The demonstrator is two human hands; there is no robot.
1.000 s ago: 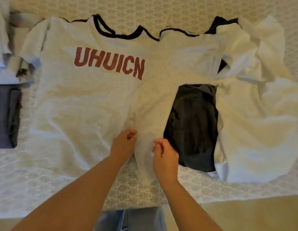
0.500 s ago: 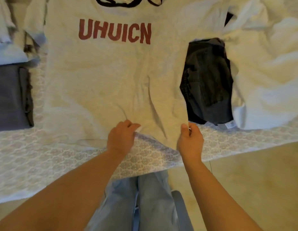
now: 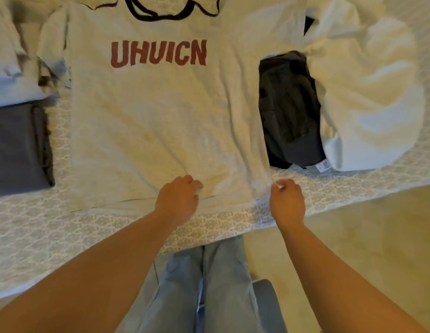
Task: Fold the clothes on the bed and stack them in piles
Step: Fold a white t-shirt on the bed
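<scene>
"UHUICN" in red block letters, front and centre on the pale grey T-shirt (image 3: 161, 121) with a black-trimmed collar, spread flat on the lace-patterned bed (image 3: 41, 236).
Both grips are closed on the near hem: left hand (image 3: 177, 200) pinches mid-hem, right hand (image 3: 287, 200) pinches the right corner. A dark crumpled garment (image 3: 290, 111) with a small unreadable tag lies just right.
</scene>
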